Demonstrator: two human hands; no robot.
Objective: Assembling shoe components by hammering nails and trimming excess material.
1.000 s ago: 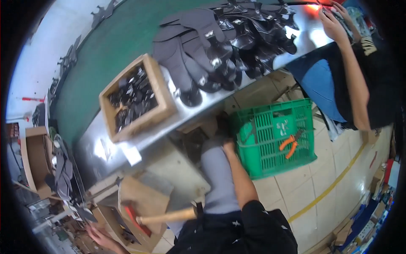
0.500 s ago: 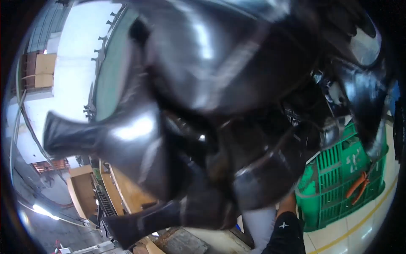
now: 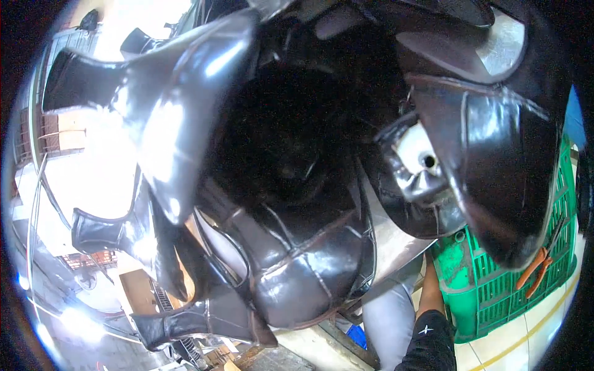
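Observation:
Several glossy black heeled shoes (image 3: 309, 272) fill the middle of the head view, very close to the camera and overlapping. Flared heels point left from a large shoe (image 3: 167, 117) and from a lower shoe (image 3: 204, 321). At the right, a tapered black shoe (image 3: 495, 161) hangs over a green crate. Beside it shows a white piece with a round hole (image 3: 427, 159), set inside black leather. My right forearm (image 3: 431, 290) rises from a black sleeve and passes behind the shoes, which hide the hand. My left hand does not show. What holds the shoes up cannot be seen.
The green slatted plastic crate (image 3: 464, 315) stands at the right, with orange-handled pliers (image 3: 535, 272) at its side. Cardboard boxes (image 3: 137, 290) lie at the lower left. A yellow line (image 3: 513, 346) crosses the tiled floor.
The shoes have shifted and spread, and a dark hollow now shows among them. The large shoe surface across the upper middle has moved away. The picture is brighter.

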